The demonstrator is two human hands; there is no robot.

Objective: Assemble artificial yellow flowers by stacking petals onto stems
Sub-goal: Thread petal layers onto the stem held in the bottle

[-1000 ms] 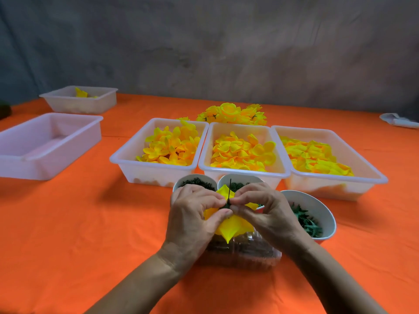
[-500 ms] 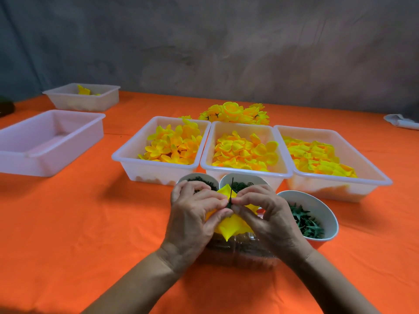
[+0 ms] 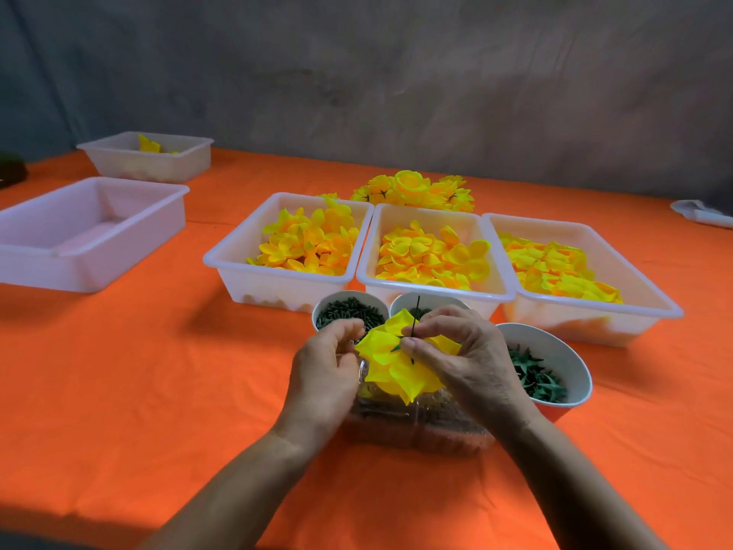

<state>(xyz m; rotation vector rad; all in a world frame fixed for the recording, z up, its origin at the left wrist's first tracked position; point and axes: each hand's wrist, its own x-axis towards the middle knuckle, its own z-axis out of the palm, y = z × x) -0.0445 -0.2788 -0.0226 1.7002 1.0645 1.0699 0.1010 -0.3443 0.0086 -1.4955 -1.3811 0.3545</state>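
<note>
Both hands sit low in the middle of the frame, over a clear plastic box on the orange table. The right hand pinches a thin dark stem that pokes up through a yellow petal piece. The left hand is just beside the petal's left edge with its fingers curled; can't tell if it actually grips the petal or only touches it.

Right behind the hands are three white cups: one with dark green bits, one mostly hidden, and one at the right with green leafy pieces. Further up the frame, three white bins of yellow petals stand side by side, with a pile of finished flowers behind them. At the left of the frame there's a bare bin and a smaller one with a yellow bit inside.
</note>
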